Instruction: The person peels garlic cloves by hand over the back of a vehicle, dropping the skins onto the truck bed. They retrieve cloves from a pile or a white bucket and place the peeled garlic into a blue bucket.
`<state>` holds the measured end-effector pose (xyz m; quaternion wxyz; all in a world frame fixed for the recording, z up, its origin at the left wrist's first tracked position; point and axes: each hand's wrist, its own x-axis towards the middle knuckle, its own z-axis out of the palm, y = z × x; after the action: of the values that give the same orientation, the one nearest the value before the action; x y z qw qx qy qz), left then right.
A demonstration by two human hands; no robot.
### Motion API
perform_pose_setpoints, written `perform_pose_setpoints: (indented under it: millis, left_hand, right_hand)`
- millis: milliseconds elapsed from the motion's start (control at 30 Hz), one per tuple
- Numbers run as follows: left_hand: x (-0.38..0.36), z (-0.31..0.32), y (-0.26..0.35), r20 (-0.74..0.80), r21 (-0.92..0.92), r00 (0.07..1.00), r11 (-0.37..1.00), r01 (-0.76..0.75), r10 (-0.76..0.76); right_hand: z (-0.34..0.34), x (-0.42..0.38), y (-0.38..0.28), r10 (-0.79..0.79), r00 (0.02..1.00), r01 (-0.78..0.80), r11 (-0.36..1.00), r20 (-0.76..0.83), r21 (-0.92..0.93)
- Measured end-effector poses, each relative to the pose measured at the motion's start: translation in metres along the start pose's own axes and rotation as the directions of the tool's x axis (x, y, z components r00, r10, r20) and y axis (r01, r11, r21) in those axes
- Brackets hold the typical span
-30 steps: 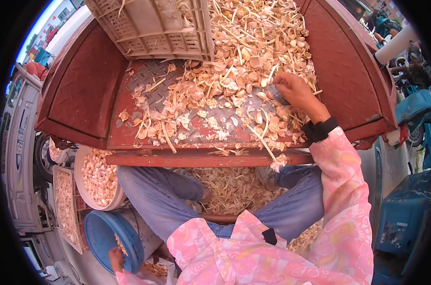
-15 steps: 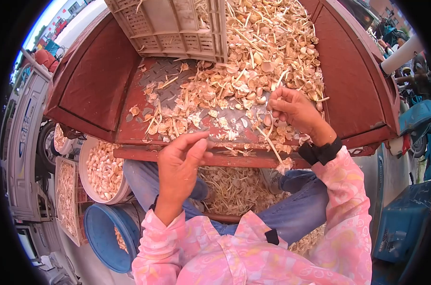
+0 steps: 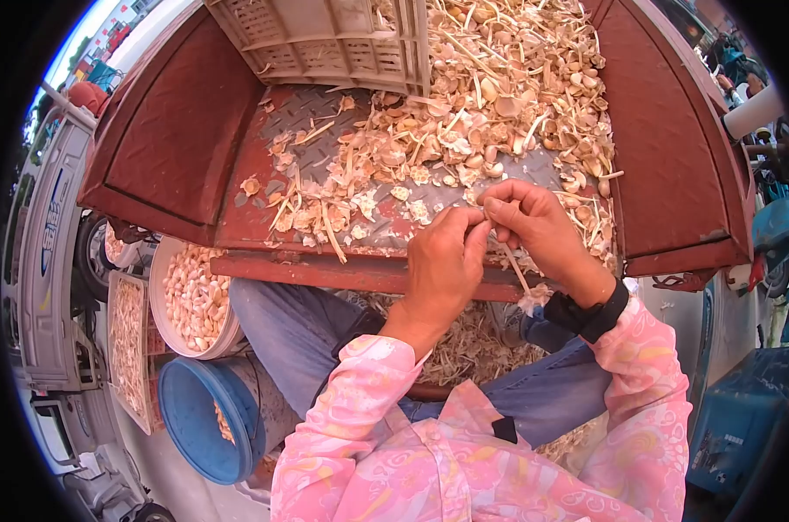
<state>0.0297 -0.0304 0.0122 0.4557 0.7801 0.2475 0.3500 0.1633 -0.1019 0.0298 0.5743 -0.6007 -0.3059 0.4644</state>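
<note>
Over the front edge of a red metal truck bed, my two hands meet at the fingertips. My left hand is closed in a pinch, its thumb and index finger against the fingers of the other hand. My right hand pinches too, wearing a black wristband. A small pale piece of garlic shows between the fingertips, mostly covered by them. Just below, a dry garlic stalk hangs over the edge. Behind the hands spreads a heap of garlic cloves, skins and stalks.
A slatted plastic crate stands tilted on the bed. At my left are a white bucket of cloves, a blue bucket and a crate of garlic bits. Garlic waste lies between my knees.
My left hand has moved right and slightly up to meet my right hand, its fingers closing to a pinch. The view has shifted slightly.
</note>
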Motion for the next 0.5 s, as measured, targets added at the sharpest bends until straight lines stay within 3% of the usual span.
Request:
perform_pose_setpoints:
  millis: [300,500]
  left_hand:
    - [-0.004,0.009,-0.004,-0.042,0.057,0.998,0.997,-0.052,0.055]
    - [-0.004,0.018,-0.008,-0.084,0.118,0.994,0.991,-0.059,0.070]
  right_hand:
    - [0.004,-0.005,0.009,-0.049,0.997,0.049,0.999,-0.067,-0.003]
    - [0.007,-0.009,0.017,-0.192,0.977,0.184,0.979,-0.090,-0.083]
